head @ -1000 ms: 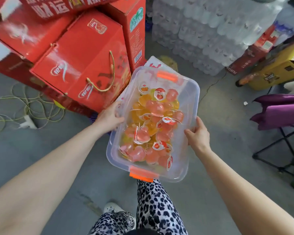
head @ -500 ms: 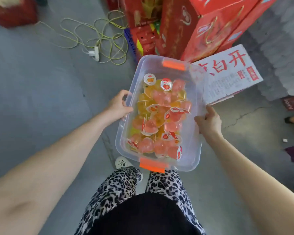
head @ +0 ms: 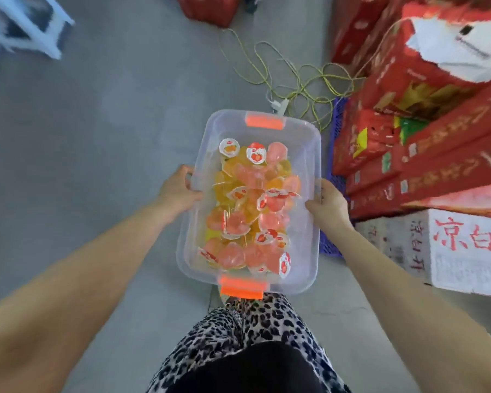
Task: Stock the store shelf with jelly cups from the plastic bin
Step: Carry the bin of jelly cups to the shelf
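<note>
Grey concrete floor (head: 97,165) now fills the space left of the fingers (head: 183,173), and the stacked red cartons (head: 437,154) have slid round to their right, so the person has turned and is walking on. Between the fingers the clear plastic bin (head: 306,265) stays level, jelly cups (head: 250,217) heaped inside. Both the left hand (head: 176,188) and the right hand (head: 328,207) clasp a long rim. No shelf shows yet, so stocking hasn't begun.

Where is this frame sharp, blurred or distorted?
Head view: plastic bin and jelly cups fairly sharp at centre; white stool top left and red cartons at right smeared by motion blur; wide-angle stretching toward edges; soft, even light.
</note>
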The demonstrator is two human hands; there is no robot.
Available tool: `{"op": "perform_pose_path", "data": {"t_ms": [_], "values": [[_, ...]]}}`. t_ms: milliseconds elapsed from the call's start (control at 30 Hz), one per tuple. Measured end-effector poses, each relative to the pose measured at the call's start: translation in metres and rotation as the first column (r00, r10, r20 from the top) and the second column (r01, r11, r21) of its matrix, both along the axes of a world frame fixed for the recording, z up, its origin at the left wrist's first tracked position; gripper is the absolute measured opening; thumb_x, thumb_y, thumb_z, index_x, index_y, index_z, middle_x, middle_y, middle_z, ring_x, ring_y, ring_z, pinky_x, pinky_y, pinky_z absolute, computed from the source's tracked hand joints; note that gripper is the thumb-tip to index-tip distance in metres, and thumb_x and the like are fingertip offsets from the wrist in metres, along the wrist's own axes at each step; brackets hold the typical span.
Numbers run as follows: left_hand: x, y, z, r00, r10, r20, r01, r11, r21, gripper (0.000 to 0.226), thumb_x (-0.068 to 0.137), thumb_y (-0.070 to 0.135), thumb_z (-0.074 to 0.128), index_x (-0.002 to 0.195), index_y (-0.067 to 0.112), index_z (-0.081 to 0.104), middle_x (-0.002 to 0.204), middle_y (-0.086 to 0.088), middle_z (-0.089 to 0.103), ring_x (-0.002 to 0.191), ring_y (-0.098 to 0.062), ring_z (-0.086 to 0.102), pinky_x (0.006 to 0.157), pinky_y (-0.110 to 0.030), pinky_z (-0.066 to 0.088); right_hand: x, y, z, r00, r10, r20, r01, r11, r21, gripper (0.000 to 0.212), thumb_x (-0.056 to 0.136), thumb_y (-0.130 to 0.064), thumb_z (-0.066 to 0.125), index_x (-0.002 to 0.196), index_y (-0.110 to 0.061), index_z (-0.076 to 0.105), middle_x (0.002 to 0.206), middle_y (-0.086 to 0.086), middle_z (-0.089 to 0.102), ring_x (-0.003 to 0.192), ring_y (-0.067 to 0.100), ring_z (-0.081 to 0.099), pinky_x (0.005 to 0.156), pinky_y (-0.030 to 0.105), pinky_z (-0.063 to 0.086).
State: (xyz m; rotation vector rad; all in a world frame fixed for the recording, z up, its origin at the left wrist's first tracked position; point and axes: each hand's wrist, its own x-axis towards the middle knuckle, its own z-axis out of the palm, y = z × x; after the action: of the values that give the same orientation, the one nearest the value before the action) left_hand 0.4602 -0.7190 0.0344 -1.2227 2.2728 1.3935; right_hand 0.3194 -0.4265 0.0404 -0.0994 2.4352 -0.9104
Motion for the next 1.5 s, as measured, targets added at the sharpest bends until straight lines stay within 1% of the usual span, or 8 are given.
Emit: {"op": "perform_pose_path", "data": {"t_ms": [133, 300, 467, 600, 733, 1067, 1367, 1500], "values": [[-0.011, -0.057, 0.0, 0.987, 0.162, -0.013, -0.162, 0.987, 0.004, 0.049, 0.073, 0.002, 0.071, 0.115, 0.017, 0.053, 0.069, -0.003, 0.046, 0.049, -0.018, 0.045, 0.046, -0.025, 0.039, -0.057, -0.082, 0.001, 0.985, 0.171, -0.009, -0.171, 0.985, 0.003, 0.042, 0.08, -0.007, 0.06, 0.121, -0.016, 0.059, 0.096, 0.003, 0.064, 0.088, 0.027, 0.059, 0.071, 0.03, 0.043], [-0.036, -0.135, 0.013, 0.96, 0.278, -0.042, -0.278, 0.961, 0.004, 0.066, 0.076, 0.001, 0.069, 0.136, 0.017, 0.045, 0.071, -0.005, 0.048, 0.054, -0.019, 0.049, 0.049, -0.026, 0.043, -0.129, -0.192, 0.014, 0.936, 0.348, -0.055, -0.348, 0.937, 0.006, 0.038, 0.077, -0.007, 0.061, 0.114, -0.015, 0.061, 0.092, 0.009, 0.067, 0.085, 0.029, 0.062, 0.072, 0.034, 0.051], [-0.058, -0.223, 0.03, 0.902, 0.42, -0.103, -0.421, 0.907, 0.012, 0.069, 0.076, -0.004, 0.067, 0.138, 0.018, 0.047, 0.073, -0.009, 0.046, 0.05, -0.019, 0.044, 0.035, -0.019, 0.039, -0.183, -0.321, 0.026, 0.879, 0.466, -0.102, -0.464, 0.885, 0.045, 0.039, 0.076, -0.008, 0.062, 0.115, -0.011, 0.058, 0.085, 0.007, 0.062, 0.08, 0.031, 0.059, 0.064, 0.031, 0.044], [-0.087, -0.319, 0.035, 0.866, 0.473, -0.162, -0.479, 0.878, 0.006, 0.07, 0.077, -0.005, 0.068, 0.139, 0.018, 0.046, 0.077, -0.009, 0.044, 0.051, -0.021, 0.044, 0.046, -0.029, 0.043, -0.222, -0.431, 0.032, 0.85, 0.507, -0.144, -0.502, 0.862, 0.071, 0.029, 0.076, -0.01, 0.061, 0.105, -0.013, 0.056, 0.079, 0.004, 0.059, 0.078, 0.03, 0.057, 0.052, 0.025, 0.032], [-0.121, -0.418, 0.041, 0.86, 0.479, -0.173, -0.487, 0.873, -0.002, 0.07, 0.077, -0.001, 0.068, 0.139, 0.021, 0.045, 0.08, -0.009, 0.045, 0.054, -0.024, 0.047, 0.055, -0.034, 0.047, -0.256, -0.533, 0.04, 0.842, 0.518, -0.153, -0.509, 0.855, 0.094, 0.031, 0.077, -0.01, 0.062, 0.107, -0.011, 0.058, 0.084, 0.006, 0.06, 0.081, 0.031, 0.058, 0.064, 0.028, 0.04], [-0.239, -0.641, 0.056, 0.851, 0.486, -0.198, -0.496, 0.868, -0.002, 0.068, 0.078, 0.002, 0.068, 0.138, 0.023, 0.046, 0.081, -0.01, 0.047, 0.057, -0.023, 0.048, 0.058, -0.036, 0.047, -0.372, -0.753, 0.064, 0.848, 0.494, -0.192, -0.499, 0.866, 0.023, 0.036, 0.077, -0.009, 0.064, 0.113, -0.012, 0.062, 0.092, 0.005, 0.064, 0.086, 0.028, 0.06, 0.07, 0.032, 0.047], [-0.349, -0.819, 0.061, 0.808, 0.556, -0.197, -0.564, 0.826, 0.018, 0.066, 0.074, 0.004, 0.069, 0.132, 0.028, 0.048, 0.076, -0.007, 0.054, 0.054, -0.023, 0.053, 0.056, -0.036, 0.051, -0.504, -0.963, 0.078, 0.774, 0.601, -0.201, -0.609, 0.793, 0.025, 0.03, 0.076, -0.008, 0.067, 0.106, -0.008, 0.062, 0.09, 0.006, 0.065, 0.083, 0.027, 0.06, 0.071, 0.033, 0.047], [-0.393, -0.906, 0.065, 0.774, 0.59, -0.229, -0.601, 0.799, 0.023, 0.061, 0.075, 0.005, 0.07, 0.127, 0.029, 0.05, 0.08, -0.001, 0.054, 0.052, -0.019, 0.051, 0.044, -0.029, 0.044, -0.548, -1.055, 0.078, 0.793, 0.581, -0.186, -0.593, 0.805, -0.015, 0.033, 0.075, -0.009, 0.067, 0.107, -0.018, 0.062, 0.091, 0.0, 0.067, 0.081, 0.021, 0.062, 0.069, 0.03, 0.047]]}}
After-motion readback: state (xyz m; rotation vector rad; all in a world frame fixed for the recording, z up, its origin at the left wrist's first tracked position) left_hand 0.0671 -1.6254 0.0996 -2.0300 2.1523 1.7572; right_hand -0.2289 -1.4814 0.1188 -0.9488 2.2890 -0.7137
